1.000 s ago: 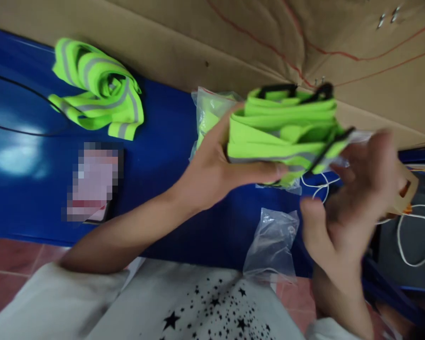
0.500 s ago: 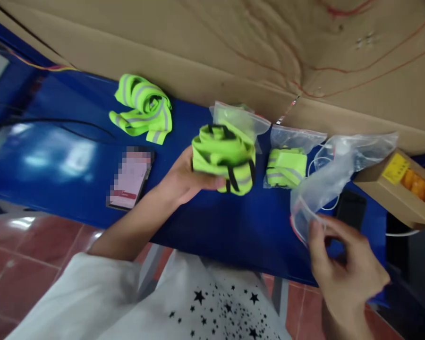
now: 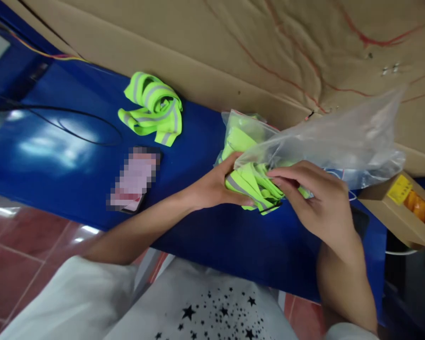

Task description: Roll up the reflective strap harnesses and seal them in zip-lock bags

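My left hand [image 3: 216, 189] is wrapped round a folded bundle of neon-yellow reflective strap [image 3: 251, 186] with grey stripes and black edging. My right hand [image 3: 315, 198] pinches the edge of a clear plastic zip bag [image 3: 343, 132]. The bag's mouth lies over the top of the bundle, and its body stretches up and to the right. Behind my left hand sits a bagged neon-yellow bundle [image 3: 239, 137]. A loose, uncoiled reflective strap [image 3: 154, 106] rests farther left on the blue table.
A phone with a lit, blurred screen [image 3: 134, 179] lies at left on the blue table [image 3: 198, 236]. At right stands a cardboard box [image 3: 386, 198] with a window. A black cable [image 3: 81, 113] loops at far left. Brown cardboard [image 3: 163, 42] lines the back.
My right hand has moved up and left, bringing the plastic bag to the strap bundle. My left hand has shifted slightly right and down with the bundle, which has tilted.
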{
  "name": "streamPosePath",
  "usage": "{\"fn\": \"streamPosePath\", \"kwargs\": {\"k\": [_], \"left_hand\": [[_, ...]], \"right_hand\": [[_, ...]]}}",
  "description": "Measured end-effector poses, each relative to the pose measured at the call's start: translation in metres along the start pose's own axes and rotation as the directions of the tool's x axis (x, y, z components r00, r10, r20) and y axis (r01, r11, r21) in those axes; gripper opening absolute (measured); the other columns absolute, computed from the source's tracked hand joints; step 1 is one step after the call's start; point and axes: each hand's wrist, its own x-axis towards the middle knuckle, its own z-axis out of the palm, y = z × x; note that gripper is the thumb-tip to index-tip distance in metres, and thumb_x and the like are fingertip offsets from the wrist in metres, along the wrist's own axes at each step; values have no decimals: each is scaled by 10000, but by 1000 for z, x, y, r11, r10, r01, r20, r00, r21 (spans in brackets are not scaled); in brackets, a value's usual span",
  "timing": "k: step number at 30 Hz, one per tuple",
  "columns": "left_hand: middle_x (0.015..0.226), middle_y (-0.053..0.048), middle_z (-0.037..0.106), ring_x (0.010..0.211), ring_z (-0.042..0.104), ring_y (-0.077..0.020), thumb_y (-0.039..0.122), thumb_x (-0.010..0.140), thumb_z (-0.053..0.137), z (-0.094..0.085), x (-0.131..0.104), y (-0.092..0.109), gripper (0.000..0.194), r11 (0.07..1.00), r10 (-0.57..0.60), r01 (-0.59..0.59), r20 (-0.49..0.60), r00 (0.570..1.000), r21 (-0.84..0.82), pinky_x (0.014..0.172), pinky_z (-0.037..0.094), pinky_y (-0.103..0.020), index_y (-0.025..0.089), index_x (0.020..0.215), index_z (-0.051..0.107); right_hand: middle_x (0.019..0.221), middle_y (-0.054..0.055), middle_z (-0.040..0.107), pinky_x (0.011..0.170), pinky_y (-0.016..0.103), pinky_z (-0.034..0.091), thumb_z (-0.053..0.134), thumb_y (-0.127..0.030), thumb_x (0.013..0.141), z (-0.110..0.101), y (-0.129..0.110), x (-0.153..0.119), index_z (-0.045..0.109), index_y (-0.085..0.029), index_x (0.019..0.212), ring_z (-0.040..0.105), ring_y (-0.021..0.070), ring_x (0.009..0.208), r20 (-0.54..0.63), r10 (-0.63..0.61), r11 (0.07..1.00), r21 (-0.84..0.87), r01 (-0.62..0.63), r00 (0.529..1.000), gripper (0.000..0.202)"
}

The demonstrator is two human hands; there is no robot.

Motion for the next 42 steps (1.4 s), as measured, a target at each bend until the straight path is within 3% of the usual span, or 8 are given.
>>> {"fn": "streamPosePath", "kwargs": {"k": [5, 12, 16, 20, 25, 31, 37, 42], "left_hand": [[1195, -77, 750, 1120, 707, -266, 272, 625, 999, 0, -2, 5, 725, 999, -18, 18, 20, 1000, 30, 1003, 570, -397, 197, 1261, 659], [972, 12, 673, 875, 646, -161, 290, 634, 1004, 7, -7, 7, 585, 996, 74, -82, -167, 983, -39, 813, 562, -288, 222, 1067, 617], [988, 14, 656, 860, 624, -151, 278, 611, 1015, 13, -10, 10, 587, 990, 129, -139, -243, 961, -23, 781, 545, -268, 217, 1012, 591], [963, 16, 630, 838, 620, -147, 300, 657, 996, 15, -11, 13, 593, 990, 126, -139, -258, 958, -34, 715, 532, -246, 225, 1069, 576], [1039, 9, 611, 907, 623, -140, 277, 679, 981, 15, -7, 9, 634, 964, 240, -254, -149, 959, -82, 757, 535, -233, 247, 1137, 543], [949, 18, 600, 759, 575, -123, 356, 751, 942, 17, -9, 1, 547, 976, 201, -215, -244, 949, -32, 642, 505, -232, 259, 1116, 546], [986, 19, 644, 799, 621, -137, 403, 751, 944, 11, -9, -7, 572, 964, 213, -247, -262, 941, -103, 697, 532, -250, 285, 1164, 567], [1069, 2, 655, 876, 664, -137, 387, 777, 931, 8, -6, -6, 597, 934, 264, -305, -214, 940, -186, 767, 570, -232, 281, 1259, 594]], "right_hand": [[986, 16, 749, 754, 291, 569, 675, -134, 991, 1, 4, -1, 748, -261, 1183, 713, 145, 841, 28, -33, 997, -64, 35, 999, 241], [997, 31, 751, 799, 368, 569, 721, -22, 911, 2, 3, -16, 719, -274, 1303, 696, 183, 856, -14, -129, 979, -158, 126, 991, 466], [935, 21, 735, 743, 364, 560, 725, -4, 890, 5, 3, -16, 723, -271, 1299, 675, 176, 795, -76, -182, 980, -92, 175, 980, 488], [989, 37, 731, 816, 388, 569, 790, -93, 882, 11, 3, -9, 715, -249, 1255, 688, 206, 886, -41, -149, 985, -91, 145, 988, 410], [908, 15, 691, 783, 344, 565, 716, -26, 882, 32, 0, -6, 721, -238, 1059, 666, 181, 856, -280, -59, 998, 12, 65, 958, 276], [892, 23, 667, 771, 332, 567, 713, 10, 875, 56, -4, -10, 747, -237, 1046, 675, 180, 830, -388, -236, 956, -255, 142, 891, 303], [944, 26, 737, 791, 369, 614, 737, -45, 897, 38, 10, -11, 732, -265, 1194, 720, 193, 830, -289, -259, 960, -183, 212, 922, 370], [954, 29, 773, 795, 374, 598, 771, -46, 874, 22, 15, -12, 750, -251, 1145, 731, 198, 833, -216, -245, 968, -115, 224, 945, 341]]}}
